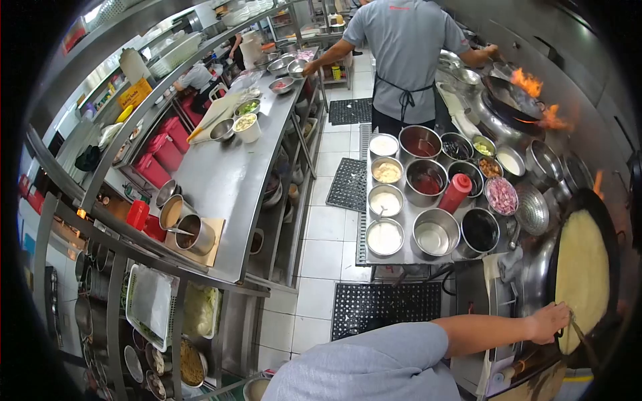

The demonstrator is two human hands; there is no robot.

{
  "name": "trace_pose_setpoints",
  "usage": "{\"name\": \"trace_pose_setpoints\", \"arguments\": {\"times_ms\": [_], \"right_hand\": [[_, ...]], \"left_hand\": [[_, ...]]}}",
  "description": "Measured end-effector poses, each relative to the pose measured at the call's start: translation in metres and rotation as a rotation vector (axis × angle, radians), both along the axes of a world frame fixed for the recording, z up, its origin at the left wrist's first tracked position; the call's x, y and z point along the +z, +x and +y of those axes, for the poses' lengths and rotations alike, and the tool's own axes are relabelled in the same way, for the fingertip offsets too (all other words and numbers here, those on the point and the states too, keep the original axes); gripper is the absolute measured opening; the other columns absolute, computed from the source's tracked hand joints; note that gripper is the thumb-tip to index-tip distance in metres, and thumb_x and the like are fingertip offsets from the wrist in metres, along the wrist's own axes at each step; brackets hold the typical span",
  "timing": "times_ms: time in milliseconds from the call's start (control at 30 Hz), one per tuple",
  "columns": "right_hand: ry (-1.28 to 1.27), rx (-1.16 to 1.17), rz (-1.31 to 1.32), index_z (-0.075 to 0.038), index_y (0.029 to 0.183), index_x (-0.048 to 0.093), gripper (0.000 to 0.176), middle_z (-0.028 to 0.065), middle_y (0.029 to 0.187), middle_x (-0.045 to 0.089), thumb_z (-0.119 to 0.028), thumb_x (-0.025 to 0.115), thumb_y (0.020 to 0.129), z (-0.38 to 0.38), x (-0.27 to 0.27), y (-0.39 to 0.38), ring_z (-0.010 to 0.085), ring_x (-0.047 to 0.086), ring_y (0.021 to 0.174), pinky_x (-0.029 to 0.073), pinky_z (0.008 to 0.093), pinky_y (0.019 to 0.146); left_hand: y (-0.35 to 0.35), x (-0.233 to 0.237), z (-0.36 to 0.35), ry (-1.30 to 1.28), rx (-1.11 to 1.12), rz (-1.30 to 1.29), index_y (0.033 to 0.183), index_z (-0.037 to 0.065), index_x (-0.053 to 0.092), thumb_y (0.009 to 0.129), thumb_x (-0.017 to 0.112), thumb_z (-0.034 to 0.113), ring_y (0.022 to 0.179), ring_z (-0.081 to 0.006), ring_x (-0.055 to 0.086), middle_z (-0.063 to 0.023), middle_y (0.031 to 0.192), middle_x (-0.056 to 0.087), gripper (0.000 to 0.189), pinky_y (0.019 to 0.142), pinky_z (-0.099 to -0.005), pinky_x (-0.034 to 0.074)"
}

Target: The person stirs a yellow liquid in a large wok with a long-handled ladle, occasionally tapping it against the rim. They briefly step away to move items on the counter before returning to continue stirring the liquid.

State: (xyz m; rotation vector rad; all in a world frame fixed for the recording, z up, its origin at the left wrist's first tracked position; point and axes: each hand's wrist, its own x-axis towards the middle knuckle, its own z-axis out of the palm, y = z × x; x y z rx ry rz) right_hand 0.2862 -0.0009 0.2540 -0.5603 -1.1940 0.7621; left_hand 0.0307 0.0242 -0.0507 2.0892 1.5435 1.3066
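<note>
Where the stove line runs down the right side, a big dark wok (607,224) sits near, tilted toward the camera. A pale yellow sheet (582,267) coats most of its inside: thin, smooth, matte, long and oval, reaching almost to the rim, with bare black metal at the far and right edges. A small flame (597,182) licks up just beyond the far rim.

The right hand (550,321) is at the wok's near-left rim, touching the sheet's near end, its bare forearm reaching in from a grey sleeve at the bottom. Its fingers are curled closed round a thin dark handle (580,339) that slants down to the right; what the handle ends in I cannot tell. The left hand is out of sight.

Just left of the wok lies a round strainer (533,209), then a steel table (408,220) crowded with bowls: chopped red onion (501,195), a dark sauce (480,229), a red sauce (426,180) and several white fillings. A red bottle (455,192) stands among them. A black mat (381,304) covers the tiled floor near the table.

Far along the same line, a person (406,53) in grey shirt and apron, back turned, works a second wok (511,97) with orange flames (528,83) leaping from it.

Across the aisle, left, a long counter (227,180) carries two pots (197,234) on a board (214,250).
</note>
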Motion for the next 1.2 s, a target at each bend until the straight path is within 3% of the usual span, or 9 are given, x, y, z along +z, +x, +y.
{"name": "trace_pose_setpoints", "arguments": {"times_ms": [67, 233, 367, 533, 633, 867, 1067, 1200], "right_hand": [[0.043, -0.045, -0.017, -0.011, 0.061, 0.043, 0.041, 0.0022, 0.057, 0.028, -0.024, 0.065, 0.093, 0.013, -0.016, -0.001, 0.0191, 0.035, 0.055, 0.035, 0.0411, 0.063], [0.131, -0.018, 0.029, -0.009, 0.064, 0.046, 0.035, 0.0026, 0.057, 0.030, -0.022, 0.065, 0.090, 0.055, -0.067, -0.020, 0.0197, 0.036, 0.053, 0.037, 0.0412, 0.059], [0.157, 0.048, 0.175, -0.007, 0.063, 0.045, 0.035, 0.0058, 0.054, 0.038, -0.019, 0.058, 0.094, 0.074, -0.100, -0.056, 0.0203, 0.039, 0.046, 0.043, 0.0420, 0.053], [0.338, 0.019, 0.058, -0.005, 0.060, 0.043, 0.040, 0.0066, 0.049, 0.041, -0.016, 0.049, 0.098, 0.088, -0.133, -0.092, 0.0187, 0.041, 0.041, 0.046, 0.0379, 0.048], [0.394, -0.124, -0.063, -0.005, 0.060, 0.043, 0.044, 0.0072, 0.050, 0.043, -0.018, 0.047, 0.101, 0.092, -0.150, -0.106, 0.0202, 0.044, 0.043, 0.047, 0.0366, 0.049], [0.438, -0.051, -0.231, -0.004, 0.063, 0.045, 0.045, 0.0099, 0.058, 0.049, -0.023, 0.049, 0.104, 0.136, -0.199, -0.086, 0.0224, 0.050, 0.051, 0.047, 0.0367, 0.052], [0.491, -0.039, -0.146, -0.003, 0.064, 0.049, 0.044, 0.0081, 0.057, 0.050, -0.023, 0.052, 0.103, 0.138, -0.204, -0.066, 0.0206, 0.048, 0.050, 0.041, 0.0342, 0.050], [0.421, -0.177, -0.155, -0.003, 0.059, 0.048, 0.047, 0.0073, 0.054, 0.048, -0.023, 0.053, 0.102, 0.102, -0.193, -0.059, 0.0194, 0.046, 0.048, 0.039, 0.0322, 0.049]], "left_hand": [[0.000, -0.003, 0.005, 0.001, -0.007, -0.004, 0.136, -0.001, 0.045, 0.077, 0.077, 0.031, 0.142, -0.0405, 0.028, -0.0228, 0.148, 0.036, 0.074, 0.116, -0.0512, 0.026], [0.005, -0.016, 0.013, 0.114, 0.086, 0.039, 0.135, -0.001, 0.045, 0.076, 0.078, 0.029, 0.138, -0.0403, 0.032, -0.0225, 0.145, 0.038, 0.073, 0.114, -0.0505, 0.029], [-0.004, 0.003, 0.000, 0.150, 0.096, 0.071, 0.123, 0.001, 0.050, 0.072, 0.080, 0.025, 0.123, -0.0370, 0.042, -0.0198, 0.128, 0.046, 0.064, 0.102, -0.0480, 0.038], [-0.004, 0.007, -0.005, 0.299, 0.186, 0.111, 0.112, 0.002, 0.052, 0.068, 0.082, 0.021, 0.112, -0.0343, 0.046, -0.0172, 0.116, 0.048, 0.057, 0.090, -0.0438, 0.041], [-0.005, 0.013, -0.005, 0.164, 0.147, 0.138, 0.112, 0.002, 0.050, 0.066, 0.082, 0.021, 0.112, -0.0340, 0.046, -0.0169, 0.116, 0.048, 0.059, 0.089, -0.0428, 0.041], [0.000, 0.017, -0.014, 0.208, 0.210, 0.113, 0.110, 0.002, 0.049, 0.067, 0.079, 0.017, 0.112, -0.0354, 0.046, -0.0168, 0.114, 0.047, 0.055, 0.091, -0.0443, 0.041], [0.001, 0.016, -0.017, 0.191, 0.214, 0.110, 0.110, 0.002, 0.048, 0.067, 0.078, 0.013, 0.112, -0.0359, 0.046, -0.0167, 0.114, 0.047, 0.053, 0.092, -0.0452, 0.041], [-0.003, 0.019, -0.026, 0.236, 0.193, 0.086, 0.110, 0.002, 0.048, 0.068, 0.078, 0.012, 0.112, -0.0355, 0.047, -0.0162, 0.114, 0.047, 0.053, 0.091, -0.0445, 0.042]]}}
